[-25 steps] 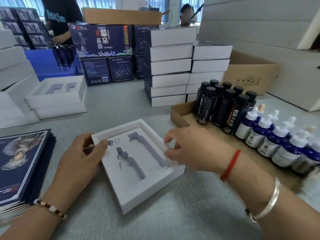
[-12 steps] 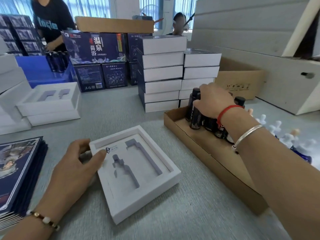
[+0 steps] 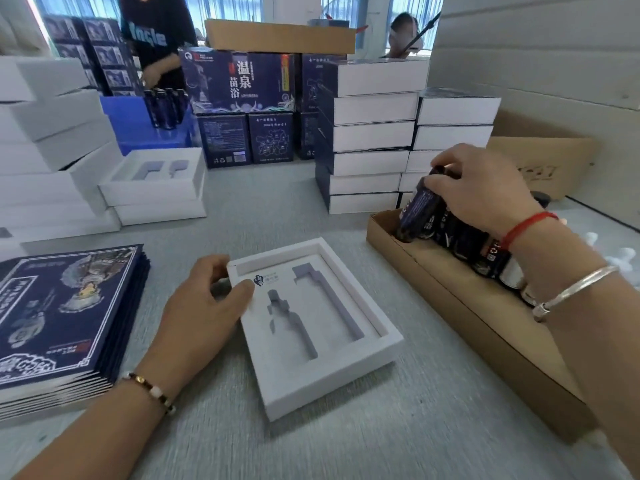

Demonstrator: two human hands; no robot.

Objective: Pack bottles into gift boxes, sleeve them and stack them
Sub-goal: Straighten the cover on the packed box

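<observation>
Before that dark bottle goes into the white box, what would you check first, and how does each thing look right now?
1. Right hand has a firm hold on the bottle: ok, fingers wrap its cap end.
2. Bottle free of the cardboard tray: not ok, it is tilted with its base still among the others.
3. Left hand steadies the box: ok, thumb rests on its near-left corner.
4. Both slots in the box insert are vacant: ok.
5. Which slot fits this bottle: cannot tell.
6. Sleeves at hand for later: ok, stacked left of the box.
</observation>
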